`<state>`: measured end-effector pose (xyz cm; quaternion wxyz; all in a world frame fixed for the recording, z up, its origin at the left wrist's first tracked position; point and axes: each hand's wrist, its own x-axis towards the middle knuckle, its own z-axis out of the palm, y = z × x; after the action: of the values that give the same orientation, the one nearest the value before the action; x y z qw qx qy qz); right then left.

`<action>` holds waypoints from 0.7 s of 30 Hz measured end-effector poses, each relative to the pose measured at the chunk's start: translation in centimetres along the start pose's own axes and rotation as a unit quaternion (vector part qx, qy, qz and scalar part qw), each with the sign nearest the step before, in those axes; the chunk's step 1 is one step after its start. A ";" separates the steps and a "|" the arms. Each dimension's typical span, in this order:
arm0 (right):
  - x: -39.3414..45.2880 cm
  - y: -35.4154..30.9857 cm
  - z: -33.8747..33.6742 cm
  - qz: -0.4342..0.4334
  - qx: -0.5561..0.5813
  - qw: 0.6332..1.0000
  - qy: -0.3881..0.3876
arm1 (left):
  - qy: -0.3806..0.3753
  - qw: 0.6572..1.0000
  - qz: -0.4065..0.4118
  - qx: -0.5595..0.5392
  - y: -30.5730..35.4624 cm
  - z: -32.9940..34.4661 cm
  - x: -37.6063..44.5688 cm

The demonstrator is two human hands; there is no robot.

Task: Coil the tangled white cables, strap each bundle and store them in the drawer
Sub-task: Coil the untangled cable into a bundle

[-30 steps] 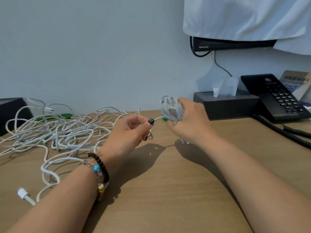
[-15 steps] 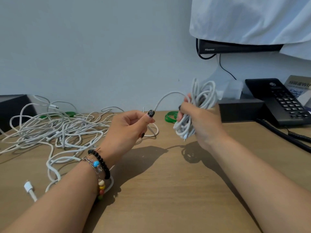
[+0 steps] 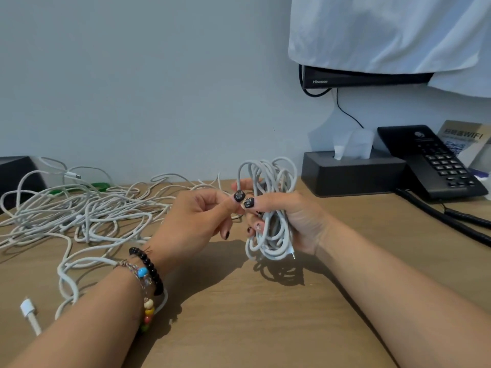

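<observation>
My right hand is wrapped around a coiled bundle of white cable, fingers curled round its middle, holding it upright above the wooden desk; loops stick out over the top of my fist and more hang below it, with a small metal plug tip poking out at the bottom right of the coil. My left hand is right up against it, thumb and forefinger pinched together on the strand that arcs up over the left side of the bundle, my dark-painted thumbnails almost touching each other. The bundle throws a looped shadow on the desk just beneath. Off to my left, the tangled heap of white cables sprawls across the desk, well apart from the coil, with one flat white connector lying near the desk's front edge by my left forearm. Green straps peek out from behind the heap, near the wall. Beaded bracelets sit on my left wrist. On the right, a dark tissue box stands against the wall with a tissue sticking up, and a black desk phone is just beside it, its curly cord running along the desk. Above them hangs a dark screen draped with a white cloth. A dark box sits at the far left edge.
</observation>
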<state>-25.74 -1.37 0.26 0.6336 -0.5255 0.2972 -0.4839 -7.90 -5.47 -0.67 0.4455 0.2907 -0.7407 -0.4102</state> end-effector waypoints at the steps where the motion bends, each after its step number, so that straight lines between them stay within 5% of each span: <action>1: 0.0 0.1 0.1 -0.001 -0.009 1.000 0.015 | -0.007 1.000 0.004 0.011 -0.1 0.1 0.0; 8: 0.5 -1.1 -0.8 -0.141 0.038 0.945 0.293 | -0.006 0.995 0.023 0.097 -0.7 0.0 0.3; 12: 0.8 -1.7 -1.7 -0.179 0.086 0.904 0.379 | 0.018 0.989 0.014 0.144 -1.3 -0.3 0.6; 16: 0.7 -2.5 -2.7 -0.203 0.166 0.877 0.403 | 0.034 0.982 0.012 0.183 -1.2 -0.6 0.6; 21: 0.2 -2.5 -2.3 -0.195 0.245 0.891 0.330 | 0.035 0.981 0.003 0.191 -1.6 -0.7 0.6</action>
<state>-28.43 -2.36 2.07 0.5006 -0.2112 0.2523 -0.8007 -7.44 -6.94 -1.62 0.4086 0.3822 -0.7905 -0.2491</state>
